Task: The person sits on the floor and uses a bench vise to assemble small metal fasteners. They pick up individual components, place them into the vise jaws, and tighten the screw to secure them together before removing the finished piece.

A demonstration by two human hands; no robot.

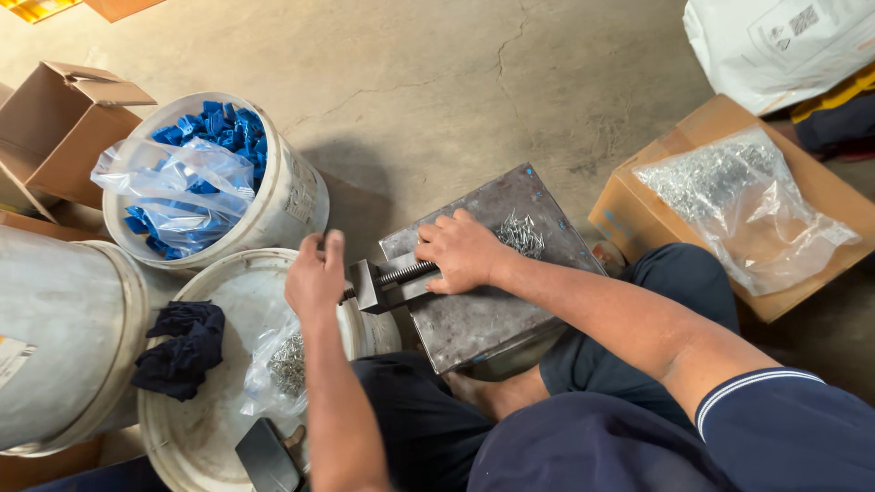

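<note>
My right hand (462, 251) rests on a grey metal block (492, 310) and presses on a small metal jig with a threaded rod (394, 277) at the block's left edge. My left hand (316, 276) is closed at the jig's left end, thumb up, pinching something too small to make out. A little pile of small metal pins (521, 233) lies on the block just right of my right hand.
A white bucket of blue plastic parts with a clear bag (214, 178) stands at left. A nearer white bucket (196, 428) holds a dark cloth (182, 346), a bag of pins (283, 364) and a dark tool. Cardboard box with bagged pins (743, 205) at right.
</note>
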